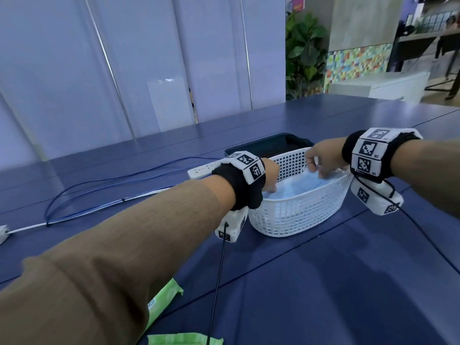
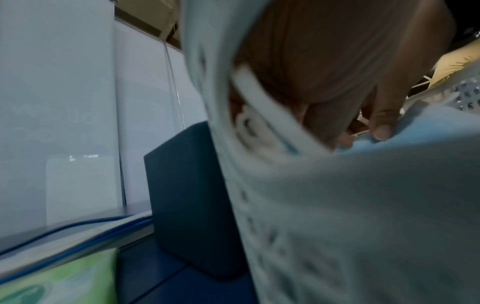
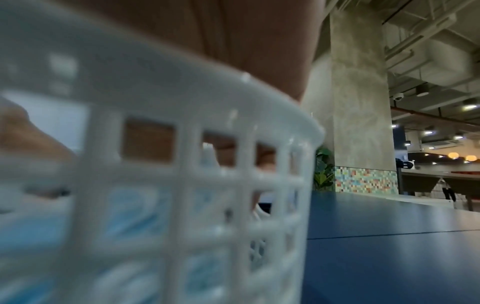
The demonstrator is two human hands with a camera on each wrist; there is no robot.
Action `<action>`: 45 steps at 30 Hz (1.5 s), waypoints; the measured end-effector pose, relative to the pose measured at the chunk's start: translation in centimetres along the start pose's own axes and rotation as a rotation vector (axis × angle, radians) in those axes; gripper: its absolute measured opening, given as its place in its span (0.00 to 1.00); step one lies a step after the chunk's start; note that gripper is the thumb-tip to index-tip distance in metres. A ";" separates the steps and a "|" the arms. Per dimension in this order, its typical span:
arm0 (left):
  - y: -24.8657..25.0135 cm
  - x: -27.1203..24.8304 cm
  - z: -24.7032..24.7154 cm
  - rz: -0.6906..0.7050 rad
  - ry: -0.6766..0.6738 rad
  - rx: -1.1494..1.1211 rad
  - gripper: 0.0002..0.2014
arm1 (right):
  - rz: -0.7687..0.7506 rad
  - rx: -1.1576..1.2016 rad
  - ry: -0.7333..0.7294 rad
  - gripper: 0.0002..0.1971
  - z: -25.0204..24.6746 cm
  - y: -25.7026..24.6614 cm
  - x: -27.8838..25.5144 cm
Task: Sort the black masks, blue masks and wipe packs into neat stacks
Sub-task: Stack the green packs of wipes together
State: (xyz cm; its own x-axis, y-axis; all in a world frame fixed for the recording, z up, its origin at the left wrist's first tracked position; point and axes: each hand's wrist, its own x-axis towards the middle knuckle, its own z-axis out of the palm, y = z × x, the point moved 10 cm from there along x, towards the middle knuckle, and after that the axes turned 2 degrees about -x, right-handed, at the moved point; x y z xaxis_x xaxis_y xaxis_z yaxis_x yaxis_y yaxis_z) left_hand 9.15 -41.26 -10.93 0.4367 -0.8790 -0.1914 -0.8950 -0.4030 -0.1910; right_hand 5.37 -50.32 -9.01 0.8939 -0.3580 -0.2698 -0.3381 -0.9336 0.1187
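Observation:
A white mesh basket [image 1: 298,215] stands on the blue table and holds blue masks [image 1: 293,189]. My left hand [image 1: 270,181] dips into the basket's left end, its fingertips [image 2: 381,129] pinching the top blue mask [image 2: 420,131]. Over the far right rim, my right hand [image 1: 321,164] pinches the same mask's raised edge. The right wrist view looks through the basket wall [image 3: 182,168] at blue masks [image 3: 130,209]. Two green wipe packs [image 1: 165,298] [image 1: 184,338] lie near me at the lower left. No black mask is plainly seen.
A dark bin [image 1: 268,145] stands right behind the basket; its contents are unclear. A white power strip [image 1: 201,170] and blue cables [image 1: 99,192] lie to the left. A glass partition [image 1: 124,70] borders the table's far side.

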 end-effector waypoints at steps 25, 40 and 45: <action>-18.1 -27.8 6.4 -0.434 0.350 -1.298 0.09 | -0.530 0.339 -0.179 0.17 2.7 -30.0 -7.8; -19.1 -33.5 13.1 -0.484 0.258 -1.391 0.08 | -0.707 -0.377 -0.130 0.39 5.3 -39.4 -9.4; -18.6 -32.9 13.5 -0.467 0.277 -1.434 0.07 | -0.628 -0.071 -0.117 0.19 3.7 -36.2 -8.7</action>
State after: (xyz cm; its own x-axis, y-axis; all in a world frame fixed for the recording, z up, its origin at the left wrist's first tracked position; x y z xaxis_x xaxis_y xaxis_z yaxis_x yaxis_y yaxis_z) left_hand 12.68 -1.34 -14.09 0.8105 -0.5607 -0.1697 -0.0891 -0.4043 0.9103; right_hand 8.73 -13.50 -14.53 0.8757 0.2538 -0.4107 0.2636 -0.9640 -0.0336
